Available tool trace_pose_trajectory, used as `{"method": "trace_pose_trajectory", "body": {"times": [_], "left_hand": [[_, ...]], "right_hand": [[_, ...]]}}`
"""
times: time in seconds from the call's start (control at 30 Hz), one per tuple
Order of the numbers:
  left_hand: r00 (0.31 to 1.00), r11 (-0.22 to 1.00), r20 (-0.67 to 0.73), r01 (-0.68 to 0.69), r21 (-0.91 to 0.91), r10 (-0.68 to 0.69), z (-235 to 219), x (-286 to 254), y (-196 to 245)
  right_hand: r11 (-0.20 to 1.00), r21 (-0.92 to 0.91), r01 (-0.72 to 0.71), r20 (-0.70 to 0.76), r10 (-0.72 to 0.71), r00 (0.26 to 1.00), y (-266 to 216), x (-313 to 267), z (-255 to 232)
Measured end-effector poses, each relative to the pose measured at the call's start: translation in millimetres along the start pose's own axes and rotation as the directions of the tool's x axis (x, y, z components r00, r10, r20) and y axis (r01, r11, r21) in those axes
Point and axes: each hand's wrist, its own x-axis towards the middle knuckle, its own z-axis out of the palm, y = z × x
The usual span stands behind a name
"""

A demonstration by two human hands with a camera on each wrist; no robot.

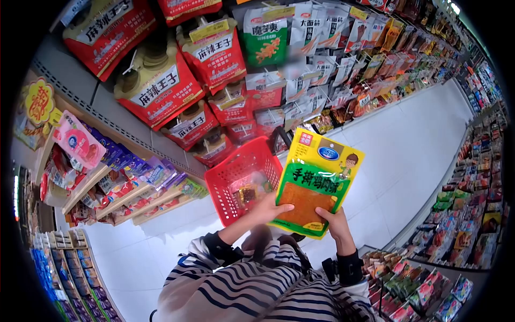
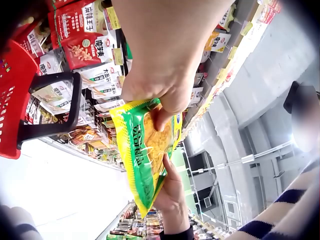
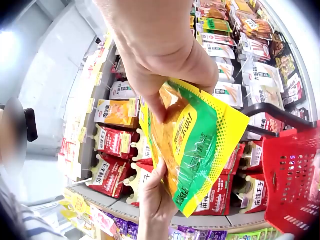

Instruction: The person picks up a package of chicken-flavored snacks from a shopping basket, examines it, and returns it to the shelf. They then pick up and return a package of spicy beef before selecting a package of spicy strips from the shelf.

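Note:
A yellow and green snack bag (image 1: 308, 188) with a clear window showing brown food is held up in front of the person's body. The left hand (image 1: 266, 209) grips its lower left edge, thumb over the front. On the lower right, the right hand (image 1: 337, 224) pinches the bag with its thumb lying on the window. Both wrist views show the bag (image 2: 142, 155) between the two hands, its plastic creased and shiny. Just beyond the left hand is a red shopping basket (image 1: 217, 196) with a few packages inside; its black handle (image 2: 75, 102) shows in the left wrist view.
Red spicy-snack bags (image 1: 155, 86) hang in rows on the shelf ahead, with white packets (image 1: 308, 32) further right. Tiered wooden shelves (image 1: 102, 177) with sweets stand at left. More packed shelves (image 1: 456, 198) curve along the right. Pale tiled floor (image 1: 407, 134) runs between them.

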Motion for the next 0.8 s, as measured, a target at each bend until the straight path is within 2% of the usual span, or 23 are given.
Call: {"method": "trace_pose_trajectory", "body": {"times": [0.03,0.13,0.37,0.47,0.6,0.8], "left_hand": [[1.000,0.998,0.002,-0.031,-0.057,0.031,15,5,4],[0.998,0.998,0.025,-0.057,-0.028,0.058,58,25,14],[0.991,0.998,0.116,-0.070,0.003,0.069,134,68,36],[0.985,0.995,0.160,-0.071,0.071,0.059,151,82,46],[0.973,0.990,0.201,-0.130,0.054,0.117,168,109,45],[0.957,0.993,0.279,-0.100,0.067,0.078,185,168,45]], "right_hand": [[1.000,-0.004,-0.011,-0.008,0.011,1.000,-5,-4,-13],[1.000,-0.009,-0.020,-0.036,0.020,0.999,-17,-14,-59],[0.983,0.115,0.141,-0.138,-0.125,0.983,-35,-34,-133],[0.980,0.155,0.127,-0.109,-0.111,0.988,-44,-38,-155],[0.958,0.242,0.152,-0.092,-0.134,0.987,-50,-30,-178],[0.949,0.262,0.176,-0.104,-0.153,0.983,-68,-5,-218]]}}
